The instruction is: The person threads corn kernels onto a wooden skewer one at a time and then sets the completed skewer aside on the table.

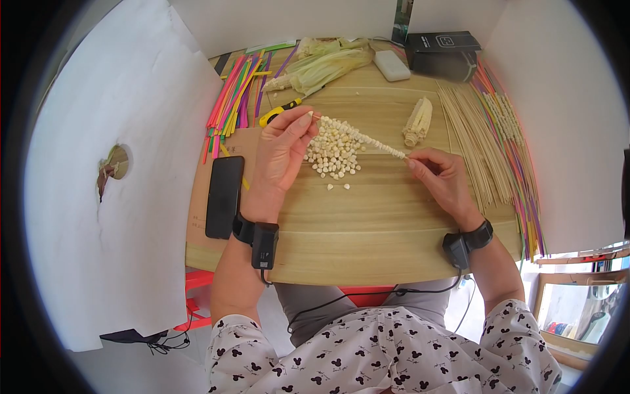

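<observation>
A thin stick threaded with pale corn kernels [367, 139] stretches between my two hands, above the table. My left hand [286, 148] pinches its upper left end with thumb and fingertips, and a kernel shows at the fingertips. Closed round the lower right end is my right hand [443, 178], thumb against the fingers. Under and beside the stick, a pile of loose kernels [333, 156] lies near my left hand, with two single kernels just in front of it.
A black phone [224, 197] lies left of my left wrist. Behind are a yellow-handled knife [280, 112], corn husks [331, 65], a white box [392, 65] and a black box [443, 56]. A cob [418, 122], bare sticks [476, 148] and coloured strips [237, 95] flank the work.
</observation>
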Motion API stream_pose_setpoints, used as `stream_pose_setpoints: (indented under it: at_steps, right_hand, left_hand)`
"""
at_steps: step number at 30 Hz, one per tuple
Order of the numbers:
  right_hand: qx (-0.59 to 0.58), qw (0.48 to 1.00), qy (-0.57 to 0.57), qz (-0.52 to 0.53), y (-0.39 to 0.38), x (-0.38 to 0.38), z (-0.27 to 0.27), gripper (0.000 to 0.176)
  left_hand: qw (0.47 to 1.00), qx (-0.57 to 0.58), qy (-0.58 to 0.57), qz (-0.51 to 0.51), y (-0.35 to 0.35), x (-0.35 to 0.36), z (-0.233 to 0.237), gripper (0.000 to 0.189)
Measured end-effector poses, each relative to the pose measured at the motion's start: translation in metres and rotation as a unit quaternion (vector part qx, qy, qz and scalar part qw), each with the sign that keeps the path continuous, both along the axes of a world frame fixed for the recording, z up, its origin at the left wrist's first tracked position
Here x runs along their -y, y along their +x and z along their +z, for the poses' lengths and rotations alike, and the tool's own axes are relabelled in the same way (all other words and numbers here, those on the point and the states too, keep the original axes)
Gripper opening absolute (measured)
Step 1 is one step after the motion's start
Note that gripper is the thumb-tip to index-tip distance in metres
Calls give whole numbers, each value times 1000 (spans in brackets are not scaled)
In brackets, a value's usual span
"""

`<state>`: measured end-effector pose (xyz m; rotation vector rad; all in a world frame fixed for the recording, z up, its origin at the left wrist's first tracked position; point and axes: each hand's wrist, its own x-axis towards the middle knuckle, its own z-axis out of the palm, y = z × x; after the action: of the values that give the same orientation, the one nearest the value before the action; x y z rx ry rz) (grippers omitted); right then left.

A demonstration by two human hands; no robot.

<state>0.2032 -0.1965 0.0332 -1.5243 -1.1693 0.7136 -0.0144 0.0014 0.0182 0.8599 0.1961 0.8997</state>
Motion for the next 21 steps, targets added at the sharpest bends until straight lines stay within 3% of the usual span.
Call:
stream_pose_setpoints:
  at_steps: [21]
  right_hand:
    - [11, 1000, 13, 5, 2, -2, -9, 13]
  left_hand:
    - [999, -21, 16, 19, 1, 2, -1, 20]
